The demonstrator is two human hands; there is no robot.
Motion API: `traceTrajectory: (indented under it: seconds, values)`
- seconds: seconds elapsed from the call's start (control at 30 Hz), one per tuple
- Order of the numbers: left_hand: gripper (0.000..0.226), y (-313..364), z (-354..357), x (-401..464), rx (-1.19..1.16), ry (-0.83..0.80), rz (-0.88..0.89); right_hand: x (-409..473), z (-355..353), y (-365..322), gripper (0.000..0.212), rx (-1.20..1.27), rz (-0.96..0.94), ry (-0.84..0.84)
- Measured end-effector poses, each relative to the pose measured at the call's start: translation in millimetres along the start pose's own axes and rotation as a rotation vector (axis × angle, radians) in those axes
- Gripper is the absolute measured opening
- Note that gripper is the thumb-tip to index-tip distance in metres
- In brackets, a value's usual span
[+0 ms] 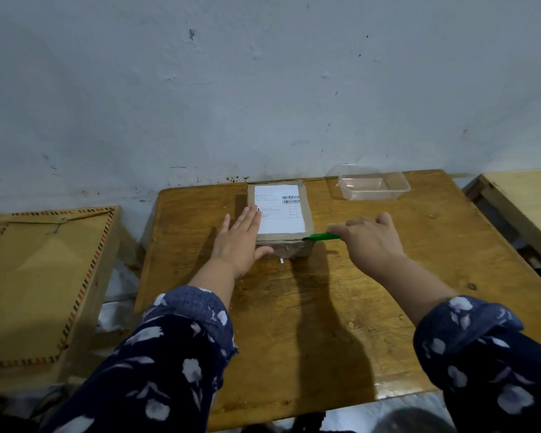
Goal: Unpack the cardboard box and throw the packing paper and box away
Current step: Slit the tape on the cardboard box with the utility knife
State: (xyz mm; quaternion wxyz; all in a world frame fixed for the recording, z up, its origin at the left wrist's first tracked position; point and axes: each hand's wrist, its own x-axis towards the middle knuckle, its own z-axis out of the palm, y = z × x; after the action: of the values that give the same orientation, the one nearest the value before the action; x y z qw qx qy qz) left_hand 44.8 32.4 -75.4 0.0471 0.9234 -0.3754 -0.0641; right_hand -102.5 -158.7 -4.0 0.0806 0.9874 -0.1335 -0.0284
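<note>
Closest to the camera, both forearms in dark blue flowery sleeves (175, 354) came up from the bottom of the frame over a wooden table (325, 307). Mid-frame, the left hand (241, 242) lay flat with fingers spread, palm pressing on the left side of the cardboard box (280, 214), thumb hooked over its near edge. The right hand (369, 239), just right of the box, was closed round a green cutter (322, 236) whose tip touched the box's near right corner. The box sat shut, centre of frame, near the table's far edge, white shipping label (280, 210) on top. Further back, upper right, an empty clear plastic tub (372, 184) stood by the wall (263, 89). A patterned wooden board (44, 276) sat at left.
</note>
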Motion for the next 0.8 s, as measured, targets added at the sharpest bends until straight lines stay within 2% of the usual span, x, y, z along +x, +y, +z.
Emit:
traceTrajectory:
  seconds: [0.23,0.3,0.4,0.5,0.6,0.73,0.8]
  values:
    - [0.089,2.0,-5.6,-1.1,0.048,-0.045,0.001,-13.3,8.5,33.2,0.05,0.032,0.136,-0.016]
    - [0.095,4.1,-5.9,-1.1,0.057,-0.054,-0.009,-14.7,12.6,43.7,0.045,0.232,0.236,-0.098]
    - [0.106,14.0,-5.9,0.6,0.041,-0.024,-0.022,-10.7,14.5,45.6,0.046,0.745,0.381,-0.181]
    - [0.1,28.4,-7.1,10.4,-0.023,0.013,-0.014,-6.1,12.8,40.4,0.045,1.183,0.548,-0.204]
    - [0.093,41.4,-8.8,23.8,-0.047,0.017,-0.023,-0.6,10.1,41.2,0.055,1.468,0.583,-0.32]
    - [0.093,55.3,-8.9,39.2,-0.073,-0.001,-0.095,11.5,11.4,39.6,0.066,1.665,0.577,-0.371]
    - [0.094,57.7,-7.4,45.7,-0.077,-0.006,-0.132,21.5,19.0,34.3,0.065,1.554,0.632,-0.319]
